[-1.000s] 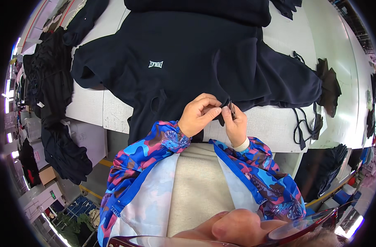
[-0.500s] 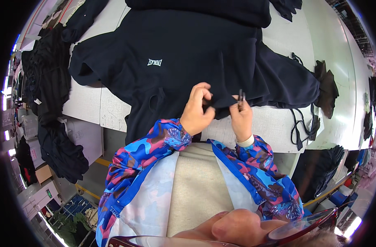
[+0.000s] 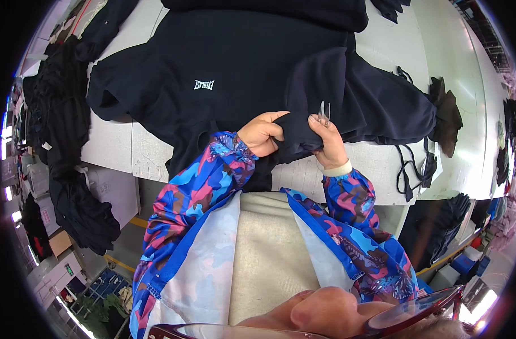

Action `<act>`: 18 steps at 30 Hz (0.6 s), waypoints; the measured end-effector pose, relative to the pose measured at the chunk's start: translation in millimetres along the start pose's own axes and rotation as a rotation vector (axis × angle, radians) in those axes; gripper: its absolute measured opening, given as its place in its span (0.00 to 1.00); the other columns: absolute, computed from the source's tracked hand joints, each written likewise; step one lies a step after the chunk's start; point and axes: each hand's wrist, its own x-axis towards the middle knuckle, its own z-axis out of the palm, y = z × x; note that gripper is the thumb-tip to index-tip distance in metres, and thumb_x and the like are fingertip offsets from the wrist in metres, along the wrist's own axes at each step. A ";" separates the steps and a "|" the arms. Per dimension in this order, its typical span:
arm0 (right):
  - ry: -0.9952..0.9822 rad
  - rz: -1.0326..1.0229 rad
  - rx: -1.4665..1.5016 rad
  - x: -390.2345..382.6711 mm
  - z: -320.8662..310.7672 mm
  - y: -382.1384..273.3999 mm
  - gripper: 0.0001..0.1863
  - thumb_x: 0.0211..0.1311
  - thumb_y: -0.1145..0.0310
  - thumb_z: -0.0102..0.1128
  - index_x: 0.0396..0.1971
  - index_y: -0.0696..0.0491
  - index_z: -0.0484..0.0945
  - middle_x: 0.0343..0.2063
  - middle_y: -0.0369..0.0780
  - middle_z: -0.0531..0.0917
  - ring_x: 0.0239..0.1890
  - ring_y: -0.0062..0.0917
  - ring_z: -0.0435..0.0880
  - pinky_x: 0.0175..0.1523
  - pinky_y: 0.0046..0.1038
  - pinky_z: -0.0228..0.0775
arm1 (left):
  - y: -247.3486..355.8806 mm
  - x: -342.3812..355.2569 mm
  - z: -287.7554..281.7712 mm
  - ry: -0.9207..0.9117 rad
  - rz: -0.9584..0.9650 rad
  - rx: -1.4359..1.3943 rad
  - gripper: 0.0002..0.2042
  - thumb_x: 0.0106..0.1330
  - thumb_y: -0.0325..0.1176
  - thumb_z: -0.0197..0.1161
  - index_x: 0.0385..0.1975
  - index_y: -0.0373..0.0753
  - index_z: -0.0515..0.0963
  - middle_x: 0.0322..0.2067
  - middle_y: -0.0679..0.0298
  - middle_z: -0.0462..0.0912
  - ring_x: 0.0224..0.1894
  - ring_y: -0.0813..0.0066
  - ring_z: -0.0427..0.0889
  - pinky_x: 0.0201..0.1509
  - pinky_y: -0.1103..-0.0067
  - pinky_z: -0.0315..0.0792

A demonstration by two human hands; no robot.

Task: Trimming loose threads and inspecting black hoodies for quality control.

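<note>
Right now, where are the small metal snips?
In the head view, the snips stick up from the right hand, right of centre, over the dark sweatshirt's hem.

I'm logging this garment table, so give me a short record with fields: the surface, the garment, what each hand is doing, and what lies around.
surface: white table
garment: dark sweatshirt spread flat, small white chest mark
left hand: gripping the sweatshirt's near edge
right hand: pinching the same edge, holding small metal snips
around: dark garments hanging off the table's left, black cords at the right
</note>
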 end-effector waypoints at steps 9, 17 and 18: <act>-0.010 0.080 -0.009 -4.5 -10.8 -10.3 0.08 0.63 0.65 0.58 0.33 0.52 0.72 0.18 0.26 0.69 0.13 0.07 0.63 0.16 0.12 0.49 | 5.0 0.3 -4.8 -0.155 0.022 0.299 0.14 0.56 0.21 0.60 0.42 0.34 0.70 0.40 0.65 0.76 0.44 0.76 0.77 0.51 0.77 0.71; 0.241 -0.413 -1.087 -1.1 -18.4 -6.8 0.12 0.44 0.71 0.64 0.29 0.56 0.73 0.18 0.39 0.74 0.22 0.25 0.76 0.30 0.27 0.69 | -4.0 -0.9 19.8 0.518 0.413 1.763 0.08 0.49 0.25 0.60 0.24 0.37 0.67 0.25 0.56 0.76 0.29 0.54 0.77 0.30 0.68 0.68; 0.417 -0.627 -1.163 -1.6 -37.8 -12.2 0.11 0.44 0.72 0.62 0.30 0.54 0.73 0.17 0.43 0.75 0.21 0.30 0.79 0.30 0.30 0.70 | -3.6 -4.9 18.6 0.360 0.206 1.691 0.08 0.53 0.28 0.62 0.25 0.37 0.68 0.25 0.57 0.77 0.29 0.56 0.78 0.30 0.69 0.70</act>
